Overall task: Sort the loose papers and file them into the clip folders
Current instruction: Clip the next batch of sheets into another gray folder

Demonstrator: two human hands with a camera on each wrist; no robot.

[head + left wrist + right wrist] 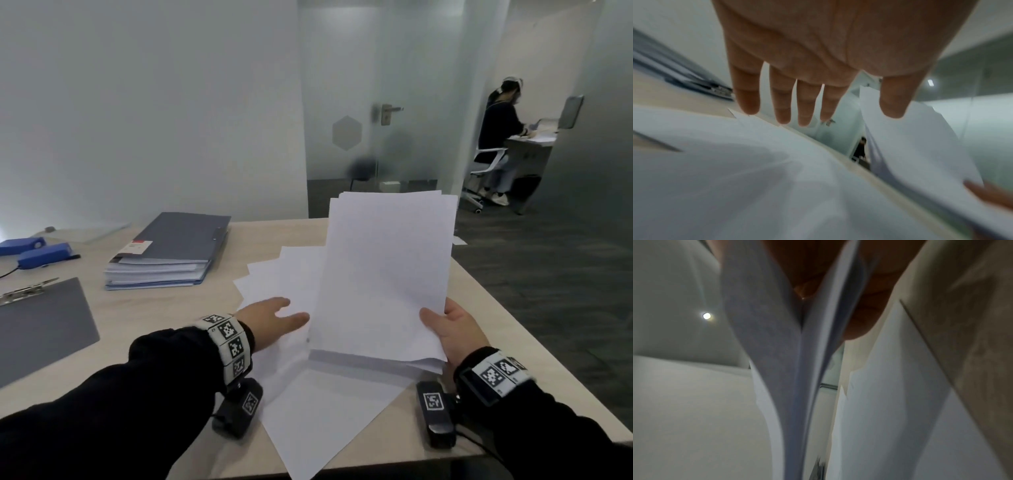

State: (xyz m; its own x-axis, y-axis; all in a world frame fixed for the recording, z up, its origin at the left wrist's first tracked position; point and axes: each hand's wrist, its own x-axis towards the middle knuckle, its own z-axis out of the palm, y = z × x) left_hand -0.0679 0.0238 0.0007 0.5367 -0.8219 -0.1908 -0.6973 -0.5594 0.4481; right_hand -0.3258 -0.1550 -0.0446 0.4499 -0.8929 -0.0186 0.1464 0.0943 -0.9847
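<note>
My right hand grips a stack of white papers by its lower right corner and holds it tilted up off the table; the stack's edge fills the right wrist view. More loose white sheets lie fanned on the table beneath. My left hand hovers open, fingers straight, over these loose sheets just left of the raised stack. A blue-grey clip folder full of paper lies closed at the back left. A grey clipboard-style folder with a metal clip lies at the left edge.
Two blue staplers sit at the far left of the wooden table. Beyond the table stands a frosted glass wall with a door. A person sits at a desk in the far right room.
</note>
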